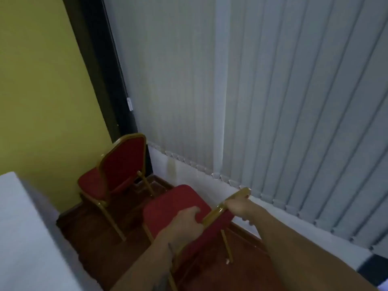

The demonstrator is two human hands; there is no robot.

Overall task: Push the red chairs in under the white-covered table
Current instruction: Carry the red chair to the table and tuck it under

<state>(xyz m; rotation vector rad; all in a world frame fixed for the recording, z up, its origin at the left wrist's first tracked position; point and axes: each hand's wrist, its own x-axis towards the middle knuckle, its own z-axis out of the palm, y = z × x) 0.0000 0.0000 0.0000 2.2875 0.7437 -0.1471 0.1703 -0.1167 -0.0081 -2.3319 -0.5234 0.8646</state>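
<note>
Red padded chairs with gold metal frames, two in view, neither under the table yet. White-covered table (25, 234) at far left, corner and long edge visible, cloth hanging down to the dark wooden floor (94, 234). Just right of it, far red chair (117, 171) standing in the corner by the yellow wall (42, 91), seat turned toward the table, apart from the cloth. Near red chair (178, 208) at centre, seat toward the table side, back rail toward the camera. Left hand (184, 221) clamped on the left end of the gold top rail, fingers curled over it. Right hand (241, 206) closed around the same rail further right. Grey vertical blinds (273, 101) and white sill ledge (210, 185) filling the right side.

Step in hand, likely: swing near chair square to the table edge, then push. Best done with even force from both hands, legs kept flat on the floor, seat aimed straight at the cloth so it slips under rather than bunching the fabric.

Room: tight corner. Near chair's front close to the far chair's rear legs; risk of snagging there. Sill ledge just beside the right forearm. Open floor strip between table and chairs narrow, enough to slide through.
</note>
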